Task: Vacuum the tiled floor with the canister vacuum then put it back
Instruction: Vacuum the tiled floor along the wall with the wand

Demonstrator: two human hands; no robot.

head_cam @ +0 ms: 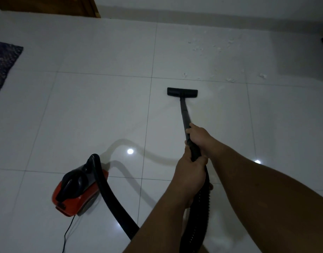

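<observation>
A red and black canister vacuum [78, 190] sits on the white tiled floor [95, 110] at the lower left. Its black hose [113, 201] curves from the canister down and across to my hands. Both hands grip the black wand [184, 114]: my right hand [198, 136] higher up, my left hand [190, 172] just below it at the hose end. The flat black floor nozzle [182, 92] rests on the tiles ahead of me. Small white scraps of debris [228, 79] lie scattered beyond and to the right of the nozzle.
A thin black power cord [66, 232] trails from the canister toward the bottom edge. A dark woven mat [3, 64] lies at the left edge. A white wall [211, 8] runs along the far side, with a wooden door [47, 6] at top left.
</observation>
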